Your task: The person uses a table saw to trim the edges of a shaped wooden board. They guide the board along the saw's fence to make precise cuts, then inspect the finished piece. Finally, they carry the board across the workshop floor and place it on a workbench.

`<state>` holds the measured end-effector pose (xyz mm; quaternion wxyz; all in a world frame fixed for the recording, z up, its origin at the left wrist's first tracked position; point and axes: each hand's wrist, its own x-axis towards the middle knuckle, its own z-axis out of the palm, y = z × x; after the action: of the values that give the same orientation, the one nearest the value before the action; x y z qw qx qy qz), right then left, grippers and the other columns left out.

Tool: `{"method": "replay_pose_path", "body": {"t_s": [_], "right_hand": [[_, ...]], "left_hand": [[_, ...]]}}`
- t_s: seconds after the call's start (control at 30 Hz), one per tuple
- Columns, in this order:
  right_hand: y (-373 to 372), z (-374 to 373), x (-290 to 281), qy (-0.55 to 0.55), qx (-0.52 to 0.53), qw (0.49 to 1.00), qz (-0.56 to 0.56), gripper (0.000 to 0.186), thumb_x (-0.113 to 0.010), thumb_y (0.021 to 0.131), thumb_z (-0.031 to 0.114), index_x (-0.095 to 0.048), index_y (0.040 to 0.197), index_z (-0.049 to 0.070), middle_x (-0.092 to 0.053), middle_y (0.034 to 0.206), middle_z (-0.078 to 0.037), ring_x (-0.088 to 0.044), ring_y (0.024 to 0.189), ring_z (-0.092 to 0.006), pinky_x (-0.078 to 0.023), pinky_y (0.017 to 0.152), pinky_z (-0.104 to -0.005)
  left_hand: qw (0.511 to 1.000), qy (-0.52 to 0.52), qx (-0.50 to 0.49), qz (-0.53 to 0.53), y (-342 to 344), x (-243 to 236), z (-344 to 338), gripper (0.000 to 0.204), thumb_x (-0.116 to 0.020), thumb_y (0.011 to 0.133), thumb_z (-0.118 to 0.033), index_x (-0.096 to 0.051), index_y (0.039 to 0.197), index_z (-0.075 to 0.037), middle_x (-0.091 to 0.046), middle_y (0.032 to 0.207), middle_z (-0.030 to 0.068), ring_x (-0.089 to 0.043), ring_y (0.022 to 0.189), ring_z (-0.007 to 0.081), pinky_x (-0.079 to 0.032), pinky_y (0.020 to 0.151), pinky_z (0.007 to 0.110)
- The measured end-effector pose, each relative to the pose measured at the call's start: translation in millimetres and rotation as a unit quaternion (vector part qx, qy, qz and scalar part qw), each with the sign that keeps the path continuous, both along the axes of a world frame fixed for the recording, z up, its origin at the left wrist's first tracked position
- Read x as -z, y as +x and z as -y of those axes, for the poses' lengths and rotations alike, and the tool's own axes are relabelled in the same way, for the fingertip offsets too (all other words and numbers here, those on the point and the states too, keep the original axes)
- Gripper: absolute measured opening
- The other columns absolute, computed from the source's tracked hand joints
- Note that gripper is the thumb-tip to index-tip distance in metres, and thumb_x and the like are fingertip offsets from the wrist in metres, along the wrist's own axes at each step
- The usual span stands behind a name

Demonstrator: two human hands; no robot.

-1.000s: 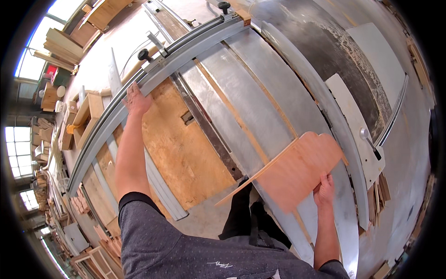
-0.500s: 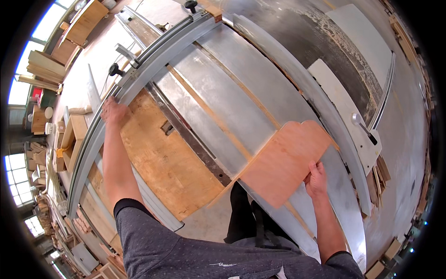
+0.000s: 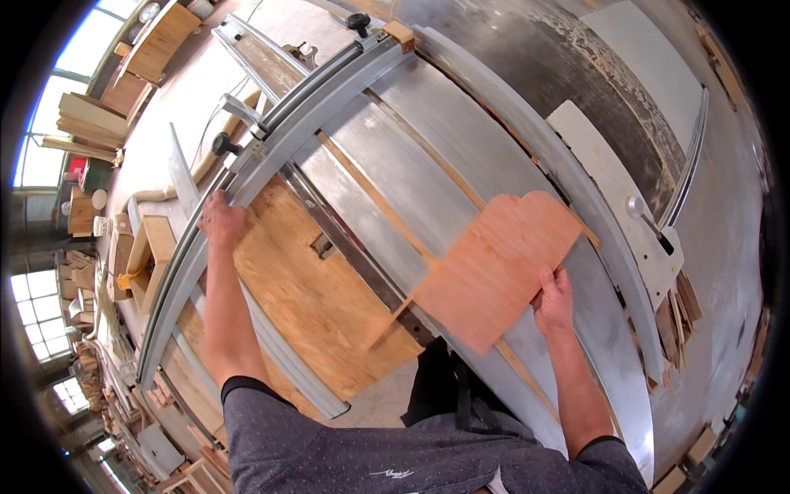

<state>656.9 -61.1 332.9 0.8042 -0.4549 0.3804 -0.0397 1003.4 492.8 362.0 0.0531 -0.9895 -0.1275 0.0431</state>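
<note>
My right hand grips the near edge of a thin, reddish wooden panel, thumb on top. The panel has a scalloped far right end and is held over the metal saw table. A narrow wooden strip runs beneath it; the panel hides its middle. With my left arm stretched out, my left hand closes on the long aluminium fence rail, its fingers curled at the edge. A plywood board with a small square cutout lies beside that hand.
Black clamp knobs and a small wood block sit along the rail. To the right is a white plate with a lever. Wood offcuts lean below it. An open wooden box stands on the left.
The panel has shifted left and away from me over the table, now covering more of the strip. My right hand went with it. My left hand stays at the rail; the whole view has shifted slightly.
</note>
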Motion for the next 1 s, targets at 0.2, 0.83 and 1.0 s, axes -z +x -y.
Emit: {"method": "replay_pose_path", "body": {"t_s": [0.2, 0.83, 1.0], "right_hand": [[64, -22, 16, 0.008, -0.016, 1.0, 0.005, 0.039, -0.062, 0.105, 0.03, -0.047, 0.132, 0.006, -0.062, 0.126, -0.006, -0.066, 0.109, -0.0185, -0.059, 0.087, -0.0396], [326, -116, 33, 0.006, 0.011, 1.0, 0.006, 0.038, -0.054, 0.108, 0.027, -0.045, 0.134, 0.0, -0.062, 0.125, -0.013, -0.069, 0.101, -0.0225, -0.061, 0.081, -0.0421], [347, -100, 18, -0.182, -0.188, 0.951, -0.166, 0.041, -0.056, 0.105, 0.037, -0.055, 0.117, -0.003, -0.069, 0.102, -0.016, -0.072, 0.079, -0.0219, -0.061, 0.062, -0.0358]], "left_hand": [[0.999, -0.017, 0.029, 0.026, -1, -3, 4, 0.057, -0.068, 0.074, -0.017, -0.061, 0.13, -0.01, -0.059, 0.135, 0.0094, -0.052, 0.133, 0.0309, -0.042, 0.102, 0.054], [0.996, -0.062, 0.052, 0.035, 9, -5, -4, 0.052, -0.073, 0.071, -0.013, -0.058, 0.12, -0.006, -0.057, 0.123, 0.0131, -0.051, 0.126, 0.037, -0.043, 0.097, 0.054], [0.992, -0.075, 0.061, 0.076, -14, -1, 12, 0.071, -0.078, 0.078, -0.022, -0.049, 0.14, -0.003, -0.052, 0.133, 0.0192, -0.046, 0.131, 0.0378, -0.037, 0.108, 0.053]]}}
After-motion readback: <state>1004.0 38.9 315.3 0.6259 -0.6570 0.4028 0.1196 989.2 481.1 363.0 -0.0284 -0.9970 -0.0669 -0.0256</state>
